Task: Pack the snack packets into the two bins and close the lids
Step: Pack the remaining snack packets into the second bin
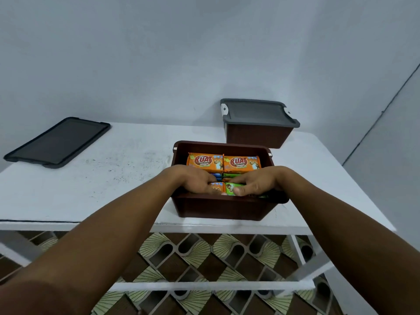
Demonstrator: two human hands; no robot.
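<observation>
Pale blue-grey wall (159,53) behind, white worktop (102,183) on a white frame, patterned floor tiles (204,253) below.

- open brown bin (222,210): sits near the worktop's front edge, right of centre. Packed with snack packets in rows.
- back row: two orange KUAT packets (204,162) side by side, labels up.
- middle row: mostly hidden by the hands. A blue packet (217,176) shows on its left side.
- front row: small orange packet (216,187) touching a green packet (229,188).
- left hand (200,181): inside the bin, fingers curled down behind the small orange packet, thumb on its near side, gripping it.
- right hand (254,184): same pose on the green packet, thumb pressed on its top face, fingers tucked behind it.
- lidded brown bin (259,137): back right of the worktop, near the wall, apart from the open one. Its grey lid (256,110) sits flat on the rim.
- loose dark lid (56,142): lies flat at back left, well apart from both bins.
</observation>
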